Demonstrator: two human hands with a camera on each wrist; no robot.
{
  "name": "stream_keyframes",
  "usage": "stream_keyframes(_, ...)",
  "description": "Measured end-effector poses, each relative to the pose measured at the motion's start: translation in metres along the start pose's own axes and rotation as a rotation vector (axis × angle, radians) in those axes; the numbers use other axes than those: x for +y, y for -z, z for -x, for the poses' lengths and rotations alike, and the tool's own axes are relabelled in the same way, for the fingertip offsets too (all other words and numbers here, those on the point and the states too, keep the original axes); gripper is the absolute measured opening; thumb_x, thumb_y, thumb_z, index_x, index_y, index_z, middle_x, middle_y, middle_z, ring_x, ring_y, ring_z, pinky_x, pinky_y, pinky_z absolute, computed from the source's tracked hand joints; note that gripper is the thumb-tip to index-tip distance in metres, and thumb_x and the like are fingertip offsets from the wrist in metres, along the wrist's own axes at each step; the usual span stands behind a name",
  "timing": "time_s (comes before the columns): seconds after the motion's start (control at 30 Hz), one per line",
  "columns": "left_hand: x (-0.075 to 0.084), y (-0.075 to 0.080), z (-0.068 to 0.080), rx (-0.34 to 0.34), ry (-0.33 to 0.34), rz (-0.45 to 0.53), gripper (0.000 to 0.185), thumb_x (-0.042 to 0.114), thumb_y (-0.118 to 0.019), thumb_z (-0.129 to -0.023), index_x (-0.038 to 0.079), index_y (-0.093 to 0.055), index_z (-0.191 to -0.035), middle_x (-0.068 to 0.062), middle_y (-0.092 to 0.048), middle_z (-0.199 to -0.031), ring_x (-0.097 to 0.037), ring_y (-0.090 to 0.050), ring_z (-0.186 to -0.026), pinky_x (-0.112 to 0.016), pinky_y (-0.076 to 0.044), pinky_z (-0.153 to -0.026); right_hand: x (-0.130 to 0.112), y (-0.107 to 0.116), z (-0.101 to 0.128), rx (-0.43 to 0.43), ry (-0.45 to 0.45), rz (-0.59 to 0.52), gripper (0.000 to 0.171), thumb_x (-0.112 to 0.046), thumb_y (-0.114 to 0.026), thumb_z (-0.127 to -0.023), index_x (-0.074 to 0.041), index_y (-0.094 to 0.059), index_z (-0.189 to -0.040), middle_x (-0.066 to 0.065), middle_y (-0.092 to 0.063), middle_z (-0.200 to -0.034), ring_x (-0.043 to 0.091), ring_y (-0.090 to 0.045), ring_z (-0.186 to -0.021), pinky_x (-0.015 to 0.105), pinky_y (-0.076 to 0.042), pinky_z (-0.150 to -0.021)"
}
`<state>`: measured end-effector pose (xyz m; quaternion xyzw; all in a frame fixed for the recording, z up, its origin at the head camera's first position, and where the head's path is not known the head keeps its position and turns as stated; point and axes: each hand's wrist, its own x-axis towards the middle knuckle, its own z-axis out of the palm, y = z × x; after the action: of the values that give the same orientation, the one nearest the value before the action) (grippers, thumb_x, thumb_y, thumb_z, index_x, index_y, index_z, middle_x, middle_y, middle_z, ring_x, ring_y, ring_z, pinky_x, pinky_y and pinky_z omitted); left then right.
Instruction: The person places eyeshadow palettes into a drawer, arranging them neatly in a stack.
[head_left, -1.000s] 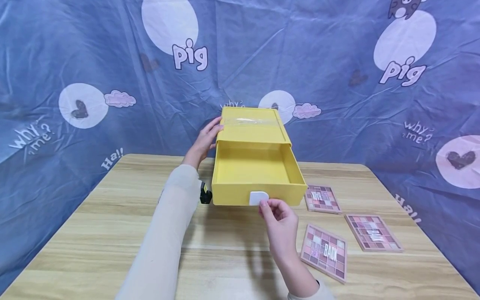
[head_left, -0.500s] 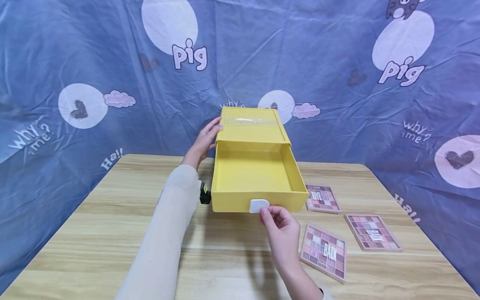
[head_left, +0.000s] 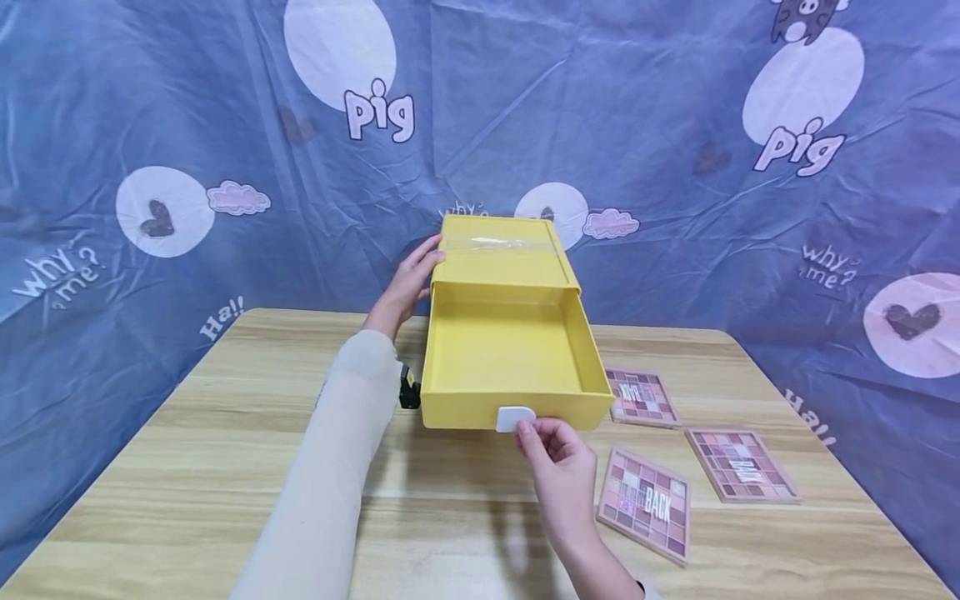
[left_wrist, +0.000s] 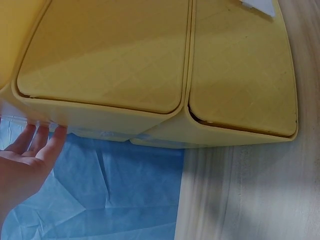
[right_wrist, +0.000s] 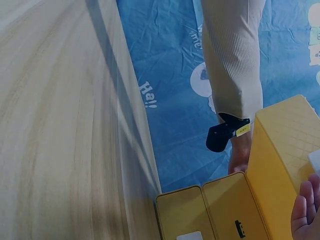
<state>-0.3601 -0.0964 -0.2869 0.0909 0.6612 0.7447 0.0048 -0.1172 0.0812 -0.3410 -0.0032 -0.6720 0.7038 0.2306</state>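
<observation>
While pinched at its white tab (head_left: 515,418), yellow drawer (head_left: 510,350) beyond right hand (head_left: 562,467).

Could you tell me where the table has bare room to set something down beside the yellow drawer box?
The wooden table is bare left of the left sleeve, to its left edge. Right of the yellow drawer box it is crowded: three pink palettes lie by the right hand.
</observation>
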Motion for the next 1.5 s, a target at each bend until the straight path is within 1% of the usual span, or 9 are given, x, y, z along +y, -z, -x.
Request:
stream_keyframes(0.23, -0.001, 0.0, -0.002, 0.002, -0.002, 0.0, 0.048, 0.028, -0.052, -0.084, 0.025, -0.04, -0.13, -0.002, -0.04, -0.128, -0.016, -0.036, -0.114, -0.045, -0.033, -0.088, 0.002, 0.0, 0.0, 0.006, 0.019, -0.002, 0.016, -0.005, -0.061, -0.079, 0.009, -0.055, -0.077, 0.01, -0.058, -0.068, 0.017, -0.055, -0.06, 0.022, -0.047, -0.059)
stream_keyframes(0.37, 0.0, 0.0, -0.002, 0.0, -0.003, 0.004, 0.049, 0.028, -0.052, -0.084, 0.025, -0.039, -0.131, -0.003, -0.04, -0.128, -0.016, -0.035, -0.115, -0.045, -0.032, -0.089, 0.007, 0.001, 0.0, -0.002, 0.052, -0.032, 0.014, -0.005, -0.062, -0.078, 0.008, -0.055, -0.076, 0.015, -0.057, -0.068, 0.017, -0.056, -0.06, 0.024, -0.048, -0.058)
stream_keyframes(0.47, 0.0, 0.0, -0.001, 0.0, 0.0, 0.003, 0.049, 0.028, -0.052, -0.084, 0.024, -0.039, -0.131, -0.003, -0.04, -0.128, -0.016, -0.035, -0.116, -0.046, -0.031, -0.089, 0.008, 0.004, 0.0, -0.019, 0.045, -0.011, 0.013, -0.004, -0.062, -0.078, 0.008, -0.056, -0.078, 0.018, -0.057, -0.07, 0.016, -0.056, -0.06, 0.025, -0.048, -0.058)
stream_keyframes(0.67, -0.001, 0.0, -0.001, -0.001, 0.004, -0.01, 0.049, 0.03, -0.052, -0.084, 0.025, -0.039, -0.131, -0.003, -0.041, -0.128, -0.016, -0.034, -0.116, -0.046, -0.031, -0.09, 0.011, 0.021, -0.001, -0.083, 0.017, 0.155, 0.012, -0.003, -0.065, -0.075, 0.006, -0.059, -0.081, 0.009, -0.059, -0.072, 0.014, -0.054, -0.062, 0.022, -0.045, -0.057)
stream_keyframes(0.87, -0.001, 0.001, -0.001, -0.006, -0.002, 0.0, 0.05, 0.03, -0.053, -0.084, 0.025, -0.039, -0.131, -0.003, -0.041, -0.128, -0.016, -0.035, -0.116, -0.045, -0.031, -0.089, 0.021, 0.049, -0.008, -0.155, 0.079, 0.376, 0.019, -0.004, -0.07, -0.069, 0.0, -0.06, -0.084, 0.002, -0.061, -0.074, 0.011, -0.055, -0.065, 0.023, -0.046, -0.062)
stream_keyframes(1.03, 0.0, 0.001, 0.0, -0.01, 0.001, -0.004, 0.05, 0.029, -0.052, -0.084, 0.025, -0.038, -0.132, -0.003, -0.039, -0.129, -0.017, -0.033, -0.117, -0.046, -0.03, -0.09, 0.024, 0.072, -0.016, -0.22, 0.099, 0.52, 0.027, -0.012, -0.071, -0.069, -0.002, -0.059, -0.092, 0.002, -0.06, -0.083, 0.014, -0.055, -0.073, 0.026, -0.044, -0.068)
stream_keyframes(1.17, -0.001, 0.001, 0.001, -0.017, -0.001, -0.005, 0.051, 0.03, -0.052, -0.084, 0.025, -0.037, -0.132, -0.004, -0.038, -0.131, -0.016, -0.031, -0.118, -0.046, -0.028, -0.091, 0.024, 0.093, -0.023, -0.31, 0.123, 0.646, 0.041, -0.02, -0.072, -0.069, -0.003, -0.056, -0.103, 0.005, -0.058, -0.098, 0.019, -0.053, -0.086, 0.033, -0.042, -0.075)
stream_keyframes(1.3, -0.003, 0.001, 0.001, -0.013, 0.0, -0.004, 0.05, 0.03, -0.052, -0.084, 0.025, -0.038, -0.132, -0.002, -0.038, -0.13, -0.015, -0.032, -0.118, -0.046, -0.029, -0.091, 0.028, 0.118, -0.031, -0.402, 0.182, 0.717, 0.061, -0.024, -0.074, -0.067, -0.001, -0.047, -0.118, 0.013, -0.051, -0.113, 0.029, -0.047, -0.098, 0.044, -0.04, -0.078)
stream_keyframes(1.5, -0.002, 0.0, 0.002, 0.0, -0.012, -0.013, 0.05, 0.03, -0.053, -0.084, 0.025, -0.039, -0.131, 0.0, -0.038, -0.13, -0.016, -0.032, -0.117, -0.046, -0.03, -0.09, 0.04, 0.151, -0.039, -0.47, 0.216, 0.815, 0.082, -0.026, -0.077, -0.062, 0.002, -0.033, -0.126, 0.024, -0.038, -0.122, 0.042, -0.036, -0.107, 0.058, -0.032, -0.078)
